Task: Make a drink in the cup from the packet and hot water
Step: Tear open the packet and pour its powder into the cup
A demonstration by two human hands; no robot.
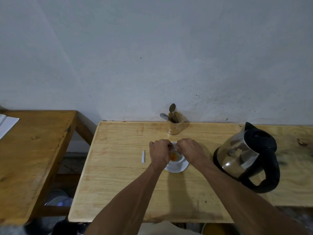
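A white cup [179, 159] stands on a white saucer [176, 169] at the middle of the light wooden table [118, 175]. Orange powder [174, 156] lies inside the cup. My left hand [159, 153] and my right hand [191, 150] meet right above the cup, both pinching a small packet [174, 147] that is mostly hidden between the fingers. A torn white strip [143, 156] lies on the table just left of my left hand. A steel kettle [245, 158] with a black lid and handle stands to the right of the cup.
A wooden holder [175, 124] with two spoons stands at the back by the wall. A darker wooden table [33, 150] with white paper [6, 124] is on the left, across a gap. Dishes [57, 200] lie below it.
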